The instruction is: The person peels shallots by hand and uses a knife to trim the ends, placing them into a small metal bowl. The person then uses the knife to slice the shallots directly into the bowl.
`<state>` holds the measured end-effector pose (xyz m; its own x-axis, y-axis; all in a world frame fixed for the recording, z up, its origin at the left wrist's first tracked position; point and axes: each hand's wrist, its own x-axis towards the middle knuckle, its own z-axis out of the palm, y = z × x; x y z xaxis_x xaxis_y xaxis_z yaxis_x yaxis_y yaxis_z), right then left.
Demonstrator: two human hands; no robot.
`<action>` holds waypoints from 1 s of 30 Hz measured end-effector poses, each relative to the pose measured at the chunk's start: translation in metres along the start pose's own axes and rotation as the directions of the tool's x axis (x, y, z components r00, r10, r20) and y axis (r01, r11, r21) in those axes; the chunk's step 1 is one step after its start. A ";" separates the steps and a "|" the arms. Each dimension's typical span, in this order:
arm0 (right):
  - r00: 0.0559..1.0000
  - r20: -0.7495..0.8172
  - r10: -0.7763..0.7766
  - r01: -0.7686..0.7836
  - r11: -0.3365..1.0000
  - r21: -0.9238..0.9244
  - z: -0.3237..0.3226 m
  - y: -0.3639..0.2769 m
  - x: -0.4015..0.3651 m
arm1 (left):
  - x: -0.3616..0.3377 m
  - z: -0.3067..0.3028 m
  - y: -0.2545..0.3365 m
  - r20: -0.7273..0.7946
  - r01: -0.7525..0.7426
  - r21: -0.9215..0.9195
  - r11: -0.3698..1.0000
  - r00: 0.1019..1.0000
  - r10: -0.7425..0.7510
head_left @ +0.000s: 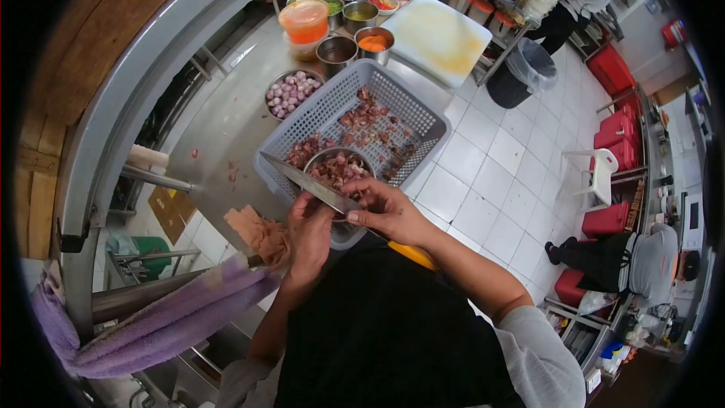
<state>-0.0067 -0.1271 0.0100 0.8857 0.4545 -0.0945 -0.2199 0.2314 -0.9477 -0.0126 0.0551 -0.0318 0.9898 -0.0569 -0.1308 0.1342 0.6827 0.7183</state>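
One knife (306, 180), two hands, both right over the near edge of the basket (321, 109). The right hand (387, 210) is wrapped around the knife, blade pointing across the basket. The left hand (310, 234) is curled up against the blade, maybe pinching something small, can't really tell. One metal bowl (337, 152) of peels sits inside the basket, one bowl of shallots (291, 91) just beyond its left corner, and one cutting board (438, 38) just past its far side.
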 end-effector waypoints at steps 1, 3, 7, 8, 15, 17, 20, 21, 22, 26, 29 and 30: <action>1.000 0.000 0.000 0.000 1.000 0.000 0.001 -0.001 0.000 | 0.000 0.000 0.000 -0.004 -0.005 -0.006 1.000 1.000 0.005; 1.000 -0.010 -0.007 0.007 0.999 -0.034 0.002 -0.004 -0.001 | -0.001 -0.002 -0.001 -0.007 -0.010 -0.011 1.000 1.000 0.010; 0.999 -0.013 0.031 -0.031 0.999 -0.021 0.002 -0.003 -0.002 | -0.001 -0.008 -0.004 -0.009 -0.030 0.000 1.000 1.000 0.030; 1.000 -0.008 0.017 -0.017 1.000 -0.026 0.001 -0.001 -0.001 | -0.001 -0.009 -0.004 -0.009 -0.030 -0.003 1.000 1.000 0.030; 0.992 0.065 0.104 -0.114 0.977 0.179 -0.005 -0.009 0.000 | -0.003 -0.002 0.003 0.007 -0.032 0.027 0.999 0.999 0.032; 0.992 0.059 0.113 -0.123 0.971 0.207 -0.004 -0.010 -0.001 | -0.003 0.005 0.007 0.022 0.009 -0.016 1.000 1.000 -0.009; 0.993 0.059 0.100 -0.110 0.971 0.213 -0.005 -0.009 0.000 | -0.001 0.001 0.005 0.072 -0.008 -0.016 1.000 0.997 0.009; 0.995 0.067 0.080 -0.091 0.977 0.192 -0.006 -0.007 0.001 | -0.001 0.001 0.005 0.072 -0.007 -0.016 1.000 0.997 0.008; 0.995 0.067 0.080 -0.092 0.977 0.193 -0.008 -0.005 0.001 | -0.001 0.000 0.006 0.079 0.013 0.002 1.000 0.997 -0.014; 0.979 0.088 0.182 -0.201 0.925 0.323 -0.013 -0.002 0.001 | 0.001 -0.001 0.008 0.092 0.112 -0.019 0.994 0.990 -0.110; 0.973 0.074 0.218 -0.230 0.901 0.368 -0.012 -0.002 0.000 | 0.002 0.000 0.007 0.083 0.135 -0.079 0.988 0.988 -0.128; 0.974 0.068 0.217 -0.227 0.898 0.378 -0.012 -0.003 0.000 | 0.002 0.001 0.007 0.082 0.135 -0.079 0.988 0.988 -0.128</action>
<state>-0.0015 -0.1381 0.0088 0.7867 0.5517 -0.2771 -0.5527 0.4294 -0.7142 -0.0092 0.0593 -0.0264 0.9649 -0.2039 -0.1652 0.2622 0.7241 0.6379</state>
